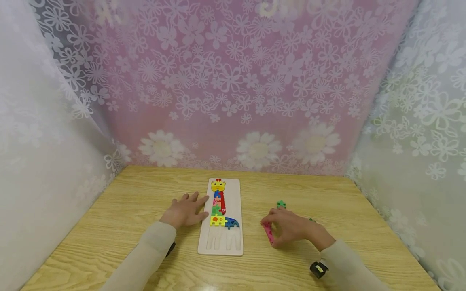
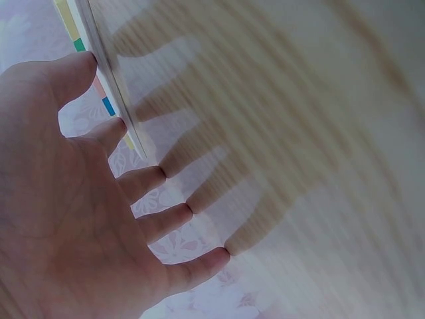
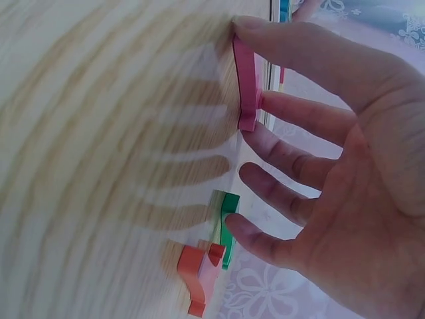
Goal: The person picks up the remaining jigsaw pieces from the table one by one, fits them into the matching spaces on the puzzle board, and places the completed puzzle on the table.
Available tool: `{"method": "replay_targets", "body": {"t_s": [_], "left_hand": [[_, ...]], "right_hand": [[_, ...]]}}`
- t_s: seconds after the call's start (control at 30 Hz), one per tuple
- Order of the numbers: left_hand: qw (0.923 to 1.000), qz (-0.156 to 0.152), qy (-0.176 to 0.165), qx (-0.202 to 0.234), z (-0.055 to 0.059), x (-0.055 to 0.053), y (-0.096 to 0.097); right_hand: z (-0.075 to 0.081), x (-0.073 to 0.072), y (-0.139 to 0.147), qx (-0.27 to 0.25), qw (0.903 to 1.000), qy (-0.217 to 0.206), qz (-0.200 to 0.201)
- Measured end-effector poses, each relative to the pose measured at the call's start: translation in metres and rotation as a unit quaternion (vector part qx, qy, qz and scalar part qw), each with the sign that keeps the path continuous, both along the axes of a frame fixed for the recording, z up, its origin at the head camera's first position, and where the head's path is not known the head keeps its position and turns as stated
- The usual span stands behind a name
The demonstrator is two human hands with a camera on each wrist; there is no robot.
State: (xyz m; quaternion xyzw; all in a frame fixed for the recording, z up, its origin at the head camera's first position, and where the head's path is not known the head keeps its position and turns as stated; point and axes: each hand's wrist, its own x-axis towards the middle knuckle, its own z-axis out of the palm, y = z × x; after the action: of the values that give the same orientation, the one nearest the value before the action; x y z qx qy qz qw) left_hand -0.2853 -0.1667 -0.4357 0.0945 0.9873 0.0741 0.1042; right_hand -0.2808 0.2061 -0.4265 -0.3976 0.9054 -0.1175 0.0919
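Observation:
A pale wooden giraffe puzzle board lies on the table, with a yellow head, red mane and several coloured body pieces set in it; leg-shaped recesses show at its near end. My left hand lies spread at the board's left side, thumb and index fingertip right at its edge and the other fingertips on the table. To the right of the board, my right hand pinches a long pink puzzle piece by its ends, thumb at the near end and fingers at the far end.
A green puzzle piece lies just beyond the right hand. An orange piece sits beside the green one in the right wrist view. Flowered curtains close off the back and both sides of the wooden table.

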Motion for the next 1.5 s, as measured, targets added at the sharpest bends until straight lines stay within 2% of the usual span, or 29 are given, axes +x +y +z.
{"method": "replay_targets", "body": {"t_s": [0.1,0.33,0.6,0.87,1.13,1.37,1.5], "left_hand": [[1.0000,0.000,-0.001,0.002,0.000,0.001,0.000],[1.0000,0.001,-0.002,0.002,-0.001,0.002,0.000],[1.0000,-0.001,-0.002,0.000,-0.001,0.001,0.000],[1.0000,-0.005,0.003,-0.006,-0.001,-0.001,0.001],[0.9999,0.000,-0.004,-0.011,0.000,-0.004,0.001],[1.0000,0.002,-0.006,-0.001,0.001,-0.001,0.000],[1.0000,0.001,-0.001,-0.003,-0.001,0.000,0.000]], "right_hand": [[-0.002,-0.001,-0.001,-0.003,1.0000,0.005,0.004],[-0.004,0.001,-0.007,-0.007,0.9987,0.047,0.016],[0.000,0.004,-0.018,-0.025,0.9982,0.054,-0.001],[0.005,0.004,-0.032,-0.031,0.9948,0.096,-0.005],[0.011,0.006,-0.050,-0.029,0.9950,0.094,-0.014],[0.010,0.009,-0.066,-0.020,0.9934,0.109,-0.027],[0.009,0.010,-0.074,-0.022,0.9943,0.100,-0.030]]}}
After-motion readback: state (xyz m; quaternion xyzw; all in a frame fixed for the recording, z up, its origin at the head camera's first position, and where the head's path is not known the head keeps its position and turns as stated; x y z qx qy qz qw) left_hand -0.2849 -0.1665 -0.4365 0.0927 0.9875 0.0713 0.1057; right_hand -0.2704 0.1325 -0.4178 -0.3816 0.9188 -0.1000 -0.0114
